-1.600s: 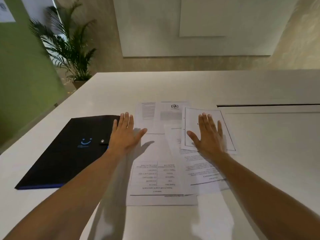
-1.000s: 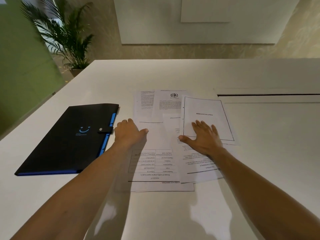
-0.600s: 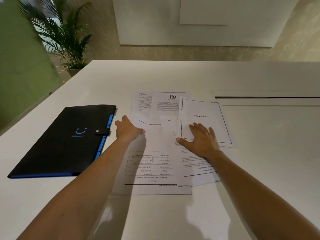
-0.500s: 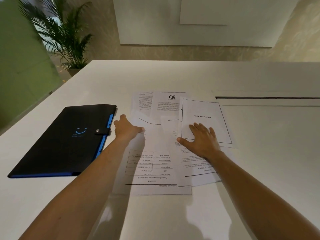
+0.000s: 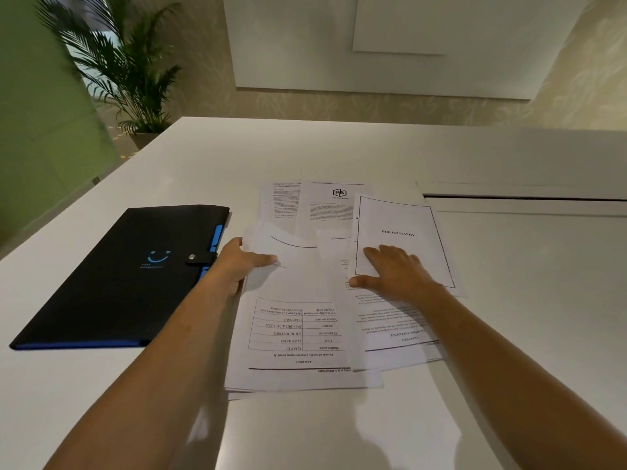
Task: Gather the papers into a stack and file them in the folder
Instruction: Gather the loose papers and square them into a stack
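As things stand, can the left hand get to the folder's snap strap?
Probably yes. The left hand sits at the papers' left edge, beside the folder, and nothing lies between it and the snap strap.

Surfaces: mostly matt, table the only gloss.
Table [image 5: 305, 154] smooth white, semi-gloss, faint reflections bottom centre. Papers [image 5: 298, 334] thin matt white, black print, one edge curled up at centre. Folder [image 5: 112, 283] left of centre: matt black, looks like plastic, blue edging, strap with shiny metal snap [image 5: 192, 256]. Wall panel [image 5: 390, 42] at top: flat matt white.
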The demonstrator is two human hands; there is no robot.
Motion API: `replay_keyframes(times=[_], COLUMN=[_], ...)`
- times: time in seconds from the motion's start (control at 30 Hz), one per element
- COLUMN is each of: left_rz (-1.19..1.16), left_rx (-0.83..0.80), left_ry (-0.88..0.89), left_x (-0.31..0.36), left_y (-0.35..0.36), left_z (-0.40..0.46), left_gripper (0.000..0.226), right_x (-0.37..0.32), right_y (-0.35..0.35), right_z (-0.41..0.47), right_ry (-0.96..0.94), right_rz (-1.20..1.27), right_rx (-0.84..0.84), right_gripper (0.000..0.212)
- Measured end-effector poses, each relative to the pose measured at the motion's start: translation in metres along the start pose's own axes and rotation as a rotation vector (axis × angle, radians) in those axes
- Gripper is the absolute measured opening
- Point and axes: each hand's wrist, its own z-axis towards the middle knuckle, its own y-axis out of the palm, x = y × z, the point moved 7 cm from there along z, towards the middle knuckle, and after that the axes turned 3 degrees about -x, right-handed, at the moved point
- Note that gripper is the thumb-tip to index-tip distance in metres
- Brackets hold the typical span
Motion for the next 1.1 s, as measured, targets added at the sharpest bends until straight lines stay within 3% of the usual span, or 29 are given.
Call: replay_keyframes(times=[0.13, 0.33, 0.53, 0.63, 0.87, 0.97, 1.03, 1.1], left_rz=[0.008, -0.079, -0.137, -0.045, -0.023, -0.028, -0.059, -0.125], left_rx=[-0.017, -0.115, -0.041, 0.018, 0.021, 0.024, 0.024, 0.020], left_ry=[0.054, 0.002, 0.079, 0.157, 0.179, 0.126, 0.063, 0.005], left_x=[-0.003, -0.005, -0.010, -0.007, -0.008, -0.013, -0.017, -0.019], left_y=[0.000, 0.003, -0.003, -0.004, -0.004, -0.006, -0.007, -0.006], left_z=[0.001, -0.002, 0.002, 0.003, 0.008, 0.008, 0.008, 0.006], left_gripper=[0.074, 0.073, 0.100, 0.112, 0.112, 0.109, 0.102, 0.088], right_x=[0.000, 0.003, 0.001, -0.007, -0.051, -0.045, -0.021, 0.010], right_y=[-0.004, 0.002, 0.000, 0.001, 0.003, -0.007, -0.013, -0.005], right_z=[0.005, 0.006, 0.004, -0.005, -0.028, -0.033, -0.036, -0.043], right_ry=[0.025, 0.082, 0.116, 0.096, -0.043, -0.011, 0.105, 0.272], right_rz=[0.050, 0.112, 0.168, 0.148, 0.119, 0.237, 0.224, 0.168], right_rx=[-0.008, 0.014, 0.048, -0.019, -0.060, 0.079, 0.222, 0.238], right_gripper=[0.093, 0.093, 0.086, 0.093, 0.109, 0.111, 0.106, 0.100])
